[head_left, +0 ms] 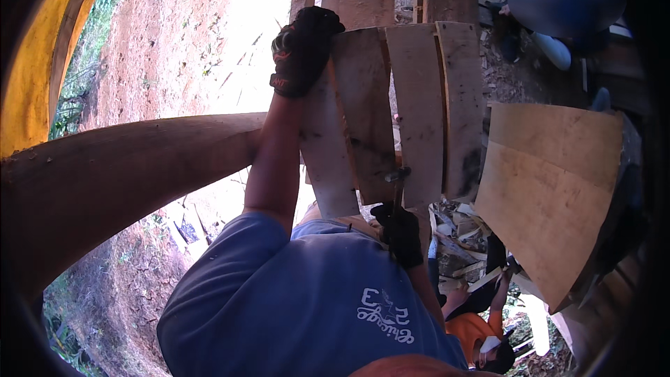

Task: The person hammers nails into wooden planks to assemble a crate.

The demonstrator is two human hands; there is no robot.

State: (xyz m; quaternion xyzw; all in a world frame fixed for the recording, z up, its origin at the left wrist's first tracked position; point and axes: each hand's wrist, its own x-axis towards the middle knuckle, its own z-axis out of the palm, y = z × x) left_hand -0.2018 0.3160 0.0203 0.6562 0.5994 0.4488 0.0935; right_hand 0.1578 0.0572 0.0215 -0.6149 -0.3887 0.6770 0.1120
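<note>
A panel of several pale wooden slats [417,98], with narrow gaps between them, stands right in front of me. My left hand [305,49], in a black glove, is closed over its far left corner with the arm stretched out. Close to my body, my right hand [401,236], also gloved in black, is wrapped round the handle of a hammer [398,175]. The hammer's dark metal head lies over the near part of the slats; I cannot tell whether it touches them. What is behind the panel is mostly hidden.
A thick wooden beam [139,157] runs in from the left to beside my left forearm. To the right is a large plywood sheet [551,181]. Wood scraps [464,234] litter the ground. One person in orange [469,328] works at lower right, another person [551,45] at upper right.
</note>
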